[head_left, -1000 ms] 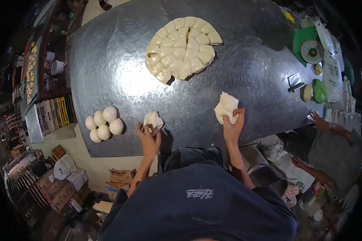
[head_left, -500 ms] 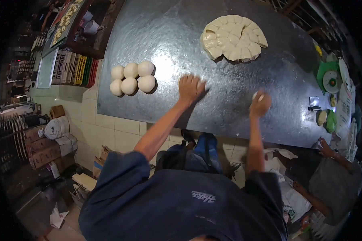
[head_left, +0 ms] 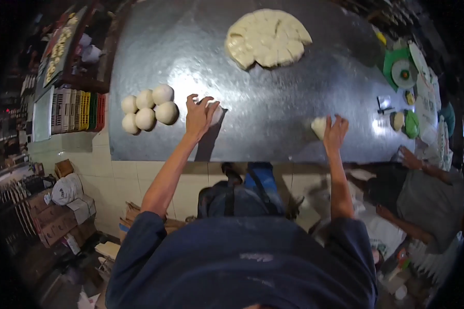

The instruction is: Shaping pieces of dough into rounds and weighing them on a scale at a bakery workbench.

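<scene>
My left hand (head_left: 197,117) is over the metal table, its fingers spread and curled round a pale dough ball (head_left: 216,114), which shows partly beneath and beside them. Toward the right, my right hand (head_left: 335,133) cups a lump of dough (head_left: 318,126) that sticks out past the thumb side; the rest is hidden by the hand. Two short rows of smooth round dough balls (head_left: 145,118) sit left of my left hand. A large flat round of dough (head_left: 265,38), scored into pieces and with part of its near edge cut away, lies at the far middle.
The metal table (head_left: 273,139) ends just in front of me. A green dial scale (head_left: 402,72) and a green bag (head_left: 411,124) stand at its right end. Stacked plastic crates (head_left: 77,110) are off to the left. Another person's hand (head_left: 410,158) rests at the right edge.
The view has shifted. My left fingers have spread, showing the dough ball under them. More of the lump now shows beside my right hand.
</scene>
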`<move>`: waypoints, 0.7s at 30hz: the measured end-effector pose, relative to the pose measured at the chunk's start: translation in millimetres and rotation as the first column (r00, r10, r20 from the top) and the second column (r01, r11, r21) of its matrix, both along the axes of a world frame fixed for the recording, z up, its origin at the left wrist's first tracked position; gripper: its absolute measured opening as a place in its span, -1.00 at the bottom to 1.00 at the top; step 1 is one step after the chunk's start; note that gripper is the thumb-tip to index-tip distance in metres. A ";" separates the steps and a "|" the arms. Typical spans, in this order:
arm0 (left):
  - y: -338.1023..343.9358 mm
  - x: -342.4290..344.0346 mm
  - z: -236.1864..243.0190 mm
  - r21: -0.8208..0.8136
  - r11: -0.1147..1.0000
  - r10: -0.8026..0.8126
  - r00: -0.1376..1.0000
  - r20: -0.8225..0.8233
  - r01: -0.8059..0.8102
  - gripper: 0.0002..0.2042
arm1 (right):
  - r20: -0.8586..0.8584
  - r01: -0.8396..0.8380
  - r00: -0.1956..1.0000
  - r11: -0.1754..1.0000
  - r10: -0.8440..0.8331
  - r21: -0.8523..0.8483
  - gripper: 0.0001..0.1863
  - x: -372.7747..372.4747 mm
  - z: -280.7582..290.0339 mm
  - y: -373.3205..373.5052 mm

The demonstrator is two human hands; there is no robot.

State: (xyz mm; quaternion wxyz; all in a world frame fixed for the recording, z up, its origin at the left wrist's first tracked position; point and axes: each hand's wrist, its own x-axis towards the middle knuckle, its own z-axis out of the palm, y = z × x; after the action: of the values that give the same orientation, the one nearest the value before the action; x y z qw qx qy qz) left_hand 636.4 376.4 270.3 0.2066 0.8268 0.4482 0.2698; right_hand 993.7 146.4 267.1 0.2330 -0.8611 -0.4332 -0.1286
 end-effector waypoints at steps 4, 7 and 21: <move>16.1 19.7 -20.9 0.300 0.940 -0.102 0.972 -0.211 0.164 -0.68 | 0.059 -0.219 0.968 0.931 0.246 -0.291 -0.47 22.4 -25.7 23.8; 40.0 46.2 -33.2 -0.114 0.987 0.067 0.927 -0.370 -0.117 -0.68 | -0.256 0.121 0.958 0.992 -0.126 -0.036 -0.51 32.5 -35.0 55.8; 5.2 0.4 -25.9 -0.245 0.965 0.106 0.994 0.036 -0.094 -0.54 | -0.196 -0.287 0.944 0.954 0.266 -0.086 -0.65 -6.3 -15.4 -24.6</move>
State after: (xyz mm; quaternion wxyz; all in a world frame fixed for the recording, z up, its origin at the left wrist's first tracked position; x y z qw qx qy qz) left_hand 636.8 381.6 244.4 0.3036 0.7648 0.5137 0.2432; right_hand 987.4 121.8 251.7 0.2381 -0.8117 -0.5333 0.0094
